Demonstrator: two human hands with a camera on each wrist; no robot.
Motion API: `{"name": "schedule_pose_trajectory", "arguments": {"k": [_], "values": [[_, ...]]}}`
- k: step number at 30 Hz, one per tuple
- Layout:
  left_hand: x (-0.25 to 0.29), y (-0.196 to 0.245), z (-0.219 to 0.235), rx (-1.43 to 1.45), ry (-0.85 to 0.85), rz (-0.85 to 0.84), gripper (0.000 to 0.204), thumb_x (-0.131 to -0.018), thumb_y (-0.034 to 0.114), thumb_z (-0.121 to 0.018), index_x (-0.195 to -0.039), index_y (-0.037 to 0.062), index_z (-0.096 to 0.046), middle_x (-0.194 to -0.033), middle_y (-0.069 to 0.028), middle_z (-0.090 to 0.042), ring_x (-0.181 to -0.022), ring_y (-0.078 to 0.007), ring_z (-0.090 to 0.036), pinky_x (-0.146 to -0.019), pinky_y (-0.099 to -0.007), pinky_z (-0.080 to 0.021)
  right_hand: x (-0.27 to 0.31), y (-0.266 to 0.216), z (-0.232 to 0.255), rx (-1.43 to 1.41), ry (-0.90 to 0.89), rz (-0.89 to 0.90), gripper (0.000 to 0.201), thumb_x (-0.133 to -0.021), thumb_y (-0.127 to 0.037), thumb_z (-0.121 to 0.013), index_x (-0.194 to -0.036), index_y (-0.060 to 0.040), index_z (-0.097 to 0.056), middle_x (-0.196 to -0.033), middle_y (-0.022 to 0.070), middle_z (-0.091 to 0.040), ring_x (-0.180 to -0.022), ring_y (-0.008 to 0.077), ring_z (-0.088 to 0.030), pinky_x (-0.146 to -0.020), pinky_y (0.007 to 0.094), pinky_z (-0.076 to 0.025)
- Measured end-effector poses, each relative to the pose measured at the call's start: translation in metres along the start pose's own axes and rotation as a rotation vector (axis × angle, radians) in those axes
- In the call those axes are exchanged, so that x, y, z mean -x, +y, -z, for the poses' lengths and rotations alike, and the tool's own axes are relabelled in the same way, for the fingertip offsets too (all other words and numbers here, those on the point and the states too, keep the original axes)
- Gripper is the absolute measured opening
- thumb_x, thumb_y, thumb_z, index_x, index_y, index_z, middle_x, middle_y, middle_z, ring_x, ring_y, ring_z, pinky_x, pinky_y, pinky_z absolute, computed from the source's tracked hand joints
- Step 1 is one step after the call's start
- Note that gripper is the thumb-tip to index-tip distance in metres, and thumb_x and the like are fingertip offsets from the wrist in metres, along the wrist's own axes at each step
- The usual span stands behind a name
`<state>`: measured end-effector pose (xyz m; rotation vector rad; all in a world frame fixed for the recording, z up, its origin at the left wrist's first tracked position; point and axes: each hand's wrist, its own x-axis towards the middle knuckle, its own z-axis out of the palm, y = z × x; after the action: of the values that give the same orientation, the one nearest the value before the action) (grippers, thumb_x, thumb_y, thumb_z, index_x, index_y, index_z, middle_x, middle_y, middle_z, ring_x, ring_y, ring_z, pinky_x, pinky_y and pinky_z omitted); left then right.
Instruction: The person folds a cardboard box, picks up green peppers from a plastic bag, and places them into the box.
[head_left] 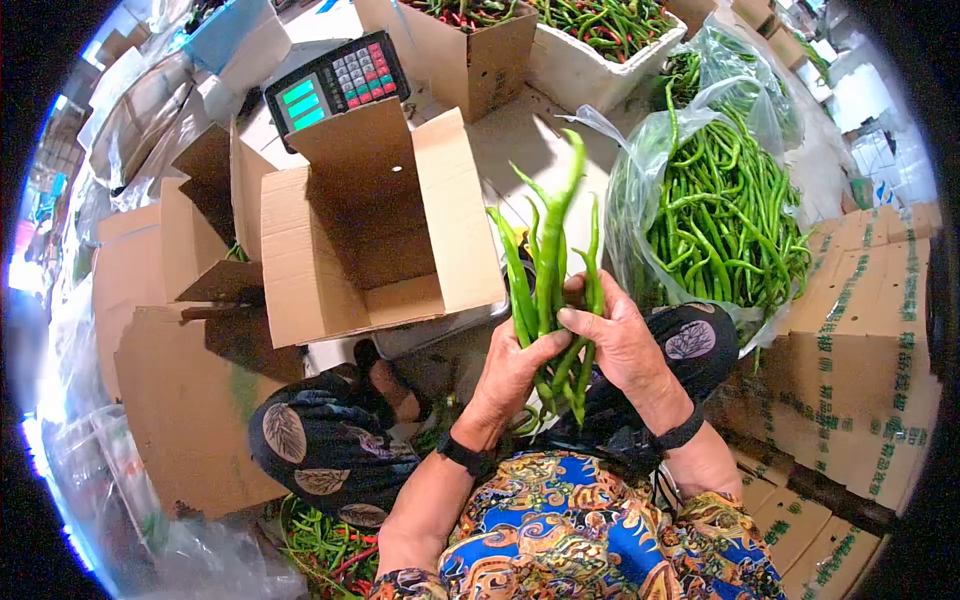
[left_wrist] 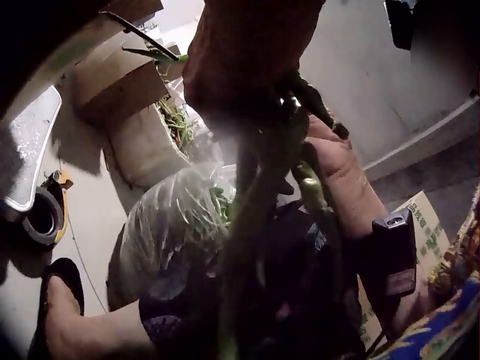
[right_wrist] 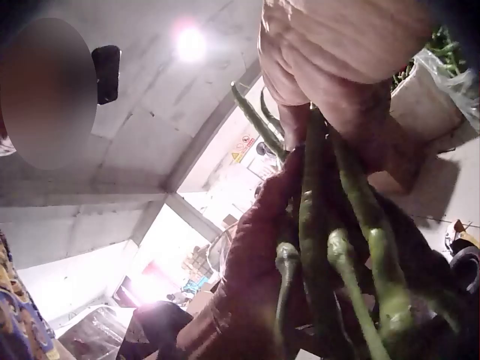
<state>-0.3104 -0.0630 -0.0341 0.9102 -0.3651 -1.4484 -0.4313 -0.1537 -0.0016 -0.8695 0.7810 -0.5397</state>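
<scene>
A small bunch of long green chili peppers (head_left: 548,265) stands upright between both hands in the head view, stems downward. My left hand (head_left: 515,365) grips the bunch from the left, thumb across the lower part. From the other side my right hand (head_left: 622,338) pinches peppers between thumb and fingers. The right wrist view shows pepper stems (right_wrist: 341,247) close up, with the left hand (right_wrist: 251,259) behind them. In the left wrist view the peppers (left_wrist: 309,187) are dark, and the left hand (left_wrist: 251,60) covers part of them.
An open cardboard box (head_left: 462,210) stands ahead, left of the hands, before a digital scale (head_left: 362,75). To the right is a clear plastic bag (head_left: 635,190) full of green peppers. A white foam box (head_left: 570,70) of peppers sits behind. Flattened printed cartons (head_left: 850,370) lie at far right.
</scene>
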Motion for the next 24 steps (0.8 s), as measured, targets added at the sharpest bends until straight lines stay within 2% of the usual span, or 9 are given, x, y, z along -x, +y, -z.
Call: {"name": "schedule_pose_trajectory", "arguments": {"k": [4, 7, 10, 12, 15, 16, 17, 20, 24], "values": [[-0.005, -0.001, 0.006, -0.159, -0.002, 0.026, 0.037, -0.085, 0.016, -0.065, -0.118, 0.0003, -0.058, -0.101, -0.0024, -0.063, -0.088, -0.0091, -0.057, -0.079, -0.0261, -0.048, -0.002, 0.004, -0.008, 0.053, 0.02, 0.085, 0.038, -0.086, 0.001, -0.059, -0.122, -0.001, -0.048, -0.108, 0.0073, -0.059, -0.095, 0.0156, -0.061, -0.085, 0.0293, -0.051], [-0.005, -0.006, 0.008, -0.157, -0.006, 0.055, 0.029, -0.086, 0.015, -0.065, -0.111, 0.0004, -0.06, -0.096, -0.0036, -0.064, -0.082, -0.0102, -0.059, -0.076, -0.0264, -0.049, -0.005, -0.01, -0.002, -0.025, 0.085, 0.047, 0.033, -0.088, 0.0, -0.054, -0.121, -0.0002, -0.05, -0.107, 0.0092, -0.061, -0.098, 0.0187, -0.062, -0.086, 0.031, -0.052], [-0.002, 0.006, -0.01, 0.187, 0.074, 0.111, 0.023, -0.087, 0.013, -0.064, -0.103, -0.0022, -0.058, -0.09, -0.0051, -0.062, -0.075, -0.0122, -0.058, -0.069, -0.0267, -0.05, -0.016, -0.017, 0.02, -0.248, 0.031, 0.057, 0.037, -0.088, -0.003, -0.053, -0.125, 0.002, -0.049, -0.114, 0.0145, -0.061, -0.107, 0.0251, -0.06, -0.095, 0.0367, -0.048], [-0.005, 0.002, -0.005, 0.191, 0.035, 0.107, 0.025, -0.087, 0.013, -0.064, -0.105, -0.0031, -0.057, -0.09, -0.0053, -0.061, -0.075, -0.0126, -0.058, -0.069, -0.0265, -0.05, -0.016, -0.02, 0.025, -0.262, 0.049, 0.056, 0.043, -0.089, -0.005, -0.055, -0.129, 0.0034, -0.046, -0.117, 0.0168, -0.06, -0.11, 0.0285, -0.059, -0.098, 0.0383, -0.047], [-0.005, 0.0, -0.003, 0.168, -0.037, 0.122, 0.029, -0.088, 0.014, -0.064, -0.111, -0.0018, -0.056, -0.092, -0.0043, -0.061, -0.076, -0.0115, -0.057, -0.069, -0.0263, -0.05, -0.015, -0.021, 0.023, -0.277, -0.002, 0.019, 0.043, -0.09, -0.004, -0.054, -0.131, 0.0023, -0.045, -0.118, 0.0162, -0.059, -0.11, 0.0284, -0.058, -0.098, 0.0388, -0.047], [-0.005, -0.001, -0.003, 0.056, -0.046, 0.122, 0.031, -0.088, 0.016, -0.064, -0.113, -0.0007, -0.055, -0.093, -0.0033, -0.061, -0.077, -0.0103, -0.056, -0.07, -0.0258, -0.049, -0.016, -0.019, 0.019, -0.282, -0.011, 0.026, 0.037, -0.091, -0.002, -0.05, -0.128, -0.0002, -0.047, -0.116, 0.0127, -0.06, -0.103, 0.0218, -0.061, -0.094, 0.0349, -0.049], [-0.005, -0.002, -0.004, -0.056, -0.053, 0.12, 0.033, -0.089, 0.017, -0.064, -0.116, 0.0003, -0.055, -0.095, -0.0023, -0.061, -0.078, -0.0091, -0.056, -0.071, -0.0253, -0.049, -0.015, -0.018, 0.016, -0.286, -0.012, 0.026, 0.037, -0.091, -0.002, -0.05, -0.128, -0.0002, -0.047, -0.116, 0.0127, -0.06, -0.103, 0.0218, -0.061, -0.094, 0.0349, -0.049], [-0.006, 0.004, -0.016, -0.157, -0.038, 0.02, 0.041, -0.088, 0.018, -0.065, -0.123, 0.0011, -0.052, -0.103, -0.0031, -0.061, -0.085, -0.0102, -0.058, -0.076, -0.025, -0.048, -0.008, -0.024, -0.002, -0.073, 0.007, 0.116, 0.034, -0.093, -0.005, -0.05, -0.127, 0.0001, -0.048, -0.115, 0.0079, -0.06, -0.1, 0.0153, -0.061, -0.09, 0.0278, -0.048], [-0.01, 0.005, -0.021, -0.186, 0.021, 0.0, 0.048, -0.087, 0.016, -0.067, -0.128, -0.0003, -0.049, -0.113, -0.0062, -0.061, -0.094, -0.0124, -0.059, -0.082, -0.0265, -0.049, -0.004, -0.023, -0.012, 0.06, -0.015, 0.208, 0.033, -0.094, -0.006, -0.05, -0.126, 0.0002, -0.049, -0.114, 0.0067, -0.061, -0.101, 0.0138, -0.06, -0.089, 0.027, -0.049]]}}
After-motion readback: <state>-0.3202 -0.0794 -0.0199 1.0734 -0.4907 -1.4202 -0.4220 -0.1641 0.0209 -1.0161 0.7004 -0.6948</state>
